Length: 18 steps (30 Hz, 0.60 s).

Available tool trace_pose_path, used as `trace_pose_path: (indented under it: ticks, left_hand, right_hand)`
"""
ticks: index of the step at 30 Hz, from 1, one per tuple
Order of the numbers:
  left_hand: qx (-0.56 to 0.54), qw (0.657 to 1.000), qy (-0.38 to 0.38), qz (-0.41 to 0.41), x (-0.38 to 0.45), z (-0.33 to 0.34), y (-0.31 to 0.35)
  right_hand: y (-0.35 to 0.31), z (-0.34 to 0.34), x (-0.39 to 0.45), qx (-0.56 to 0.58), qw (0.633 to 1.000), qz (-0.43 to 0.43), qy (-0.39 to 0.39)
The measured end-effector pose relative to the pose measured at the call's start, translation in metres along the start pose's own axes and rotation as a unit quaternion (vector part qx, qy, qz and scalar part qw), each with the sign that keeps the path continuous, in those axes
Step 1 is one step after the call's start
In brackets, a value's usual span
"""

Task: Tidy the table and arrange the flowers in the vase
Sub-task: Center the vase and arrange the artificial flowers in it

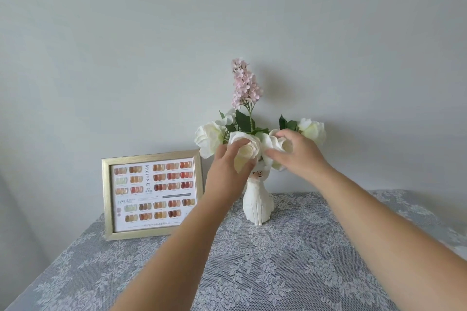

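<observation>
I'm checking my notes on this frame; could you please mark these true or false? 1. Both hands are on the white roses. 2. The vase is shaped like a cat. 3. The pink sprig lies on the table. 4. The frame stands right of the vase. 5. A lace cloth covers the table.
1. True: the left hand and right hand touch the white roses.
2. True: see the vase.
3. False: the pink sprig stands upright in the vase.
4. False: the frame stands to its left.
5. True: see the lace cloth.

Matt white vase (257, 199) — lace cloth (290, 260), brushed metallic frame (106, 199).
</observation>
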<state>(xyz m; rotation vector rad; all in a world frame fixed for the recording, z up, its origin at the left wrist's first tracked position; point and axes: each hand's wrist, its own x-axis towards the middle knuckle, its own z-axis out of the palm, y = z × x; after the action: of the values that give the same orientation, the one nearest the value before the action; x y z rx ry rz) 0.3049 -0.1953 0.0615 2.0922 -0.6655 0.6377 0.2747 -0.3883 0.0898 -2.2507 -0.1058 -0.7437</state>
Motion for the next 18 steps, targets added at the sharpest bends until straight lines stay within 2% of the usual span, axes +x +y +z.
trace_pose_path:
  ticks: [2,5,10,14,18]
  left_hand:
    - [-0.023,1.0,0.007,-0.004,-0.008,-0.005,-0.003]
    - [-0.041,0.998,0.041,-0.02,-0.016,-0.016,-0.012]
    - [-0.075,0.99,0.091,-0.079,-0.007,-0.041,-0.026]
    - [-0.103,0.981,0.1,-0.126,0.012,-0.058,-0.042]
    - [-0.15,0.967,0.059,-0.195,0.033,-0.063,-0.051]
  right_hand:
    - [0.002,-0.007,-0.005,0.001,1.0,0.006,0.018]
    - [0.01,-0.022,-0.007,0.014,0.995,0.039,0.09]
    - [0.042,-0.046,0.015,0.057,0.97,0.149,0.186]
    - [0.071,-0.047,0.029,0.099,0.953,0.216,0.189]
    - [0.08,-0.041,0.034,0.205,0.927,0.296,0.108]
